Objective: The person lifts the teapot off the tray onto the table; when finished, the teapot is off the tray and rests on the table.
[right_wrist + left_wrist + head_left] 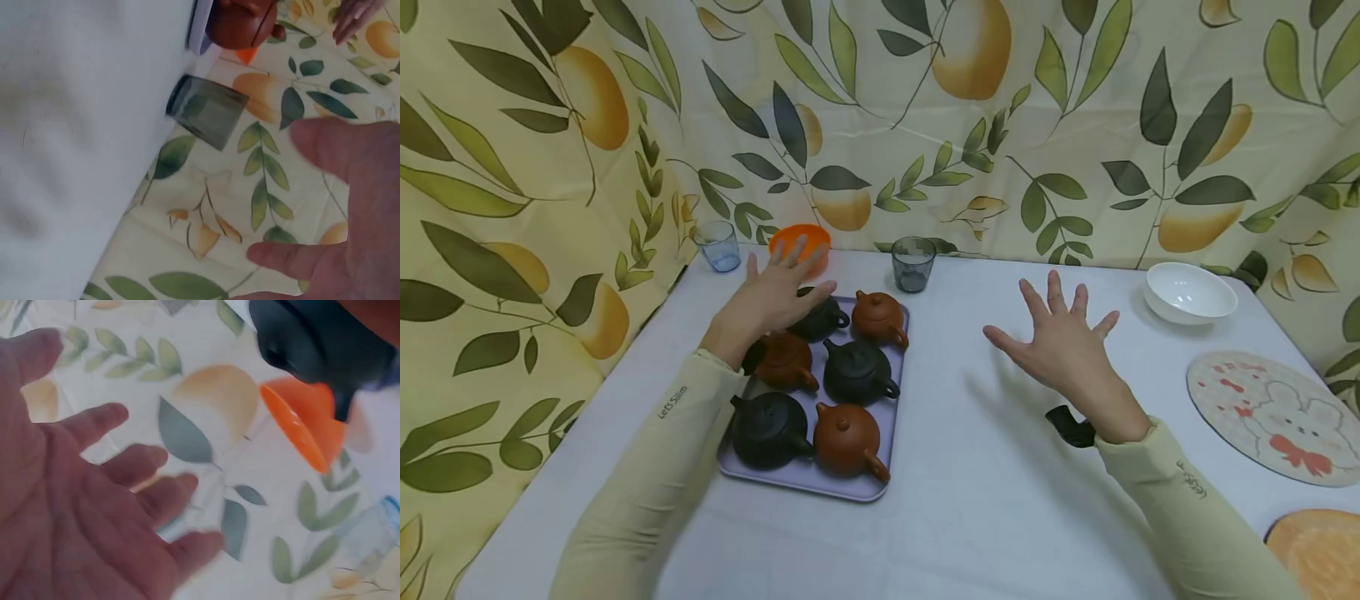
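My left hand (769,293) hovers with spread fingers above the back left of a lilac tray (850,492). Several small teapots stand on that tray, some black like this teapot (859,372), others reddish brown like this one (847,439). Part of the back-left black teapot (820,315) is hidden behind the left hand. In the left wrist view, the left palm (75,506) holds nothing, with an orange bowl (306,422) beyond the fingers. Over the white table to the right, my right hand (1063,346) is raised, fingers spread wide and holding nothing.
Along the back edge stand a blue glass (718,247), the orange bowl (812,242) and a grey glass (913,265). At right are a white bowl (1190,293), a round rabbit-print mat (1277,417) and an orange round mat (1318,546). A fruit-patterned cloth (925,167) hangs behind.
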Demonstrator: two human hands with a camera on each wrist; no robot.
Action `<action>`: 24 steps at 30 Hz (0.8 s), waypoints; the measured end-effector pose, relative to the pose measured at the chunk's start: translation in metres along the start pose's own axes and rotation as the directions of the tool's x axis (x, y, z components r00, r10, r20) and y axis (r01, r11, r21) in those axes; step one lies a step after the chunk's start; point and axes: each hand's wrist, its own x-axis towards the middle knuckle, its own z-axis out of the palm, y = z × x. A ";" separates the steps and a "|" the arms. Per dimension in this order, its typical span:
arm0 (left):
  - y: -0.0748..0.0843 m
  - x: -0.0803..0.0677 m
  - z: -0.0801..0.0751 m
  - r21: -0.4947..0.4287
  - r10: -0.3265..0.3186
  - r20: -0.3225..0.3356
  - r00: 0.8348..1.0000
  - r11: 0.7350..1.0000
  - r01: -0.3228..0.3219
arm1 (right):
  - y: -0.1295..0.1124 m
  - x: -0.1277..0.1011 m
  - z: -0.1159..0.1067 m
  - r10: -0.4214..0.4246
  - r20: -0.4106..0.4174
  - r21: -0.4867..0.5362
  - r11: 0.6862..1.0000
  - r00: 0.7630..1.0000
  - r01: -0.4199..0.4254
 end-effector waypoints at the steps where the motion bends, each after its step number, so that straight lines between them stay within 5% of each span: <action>1: -0.005 0.000 0.000 -0.024 0.014 -0.005 1.000 1.000 -0.014 | -0.002 0.001 0.002 -0.010 -0.006 0.009 1.000 1.000 0.010; 9: -0.064 -0.003 0.014 -0.152 0.010 -0.044 0.999 0.988 -0.017 | -0.019 0.006 0.025 -0.141 -0.117 0.073 0.986 0.983 0.150; 17: -0.105 -0.003 0.055 -0.246 0.045 0.124 0.991 0.969 -0.013 | -0.050 0.019 0.050 -0.270 -0.113 0.151 0.947 0.956 0.285; 24: -0.118 -0.003 0.064 -0.309 0.069 0.235 0.969 0.951 0.007 | -0.072 0.026 0.067 -0.326 -0.068 0.238 0.912 0.943 0.333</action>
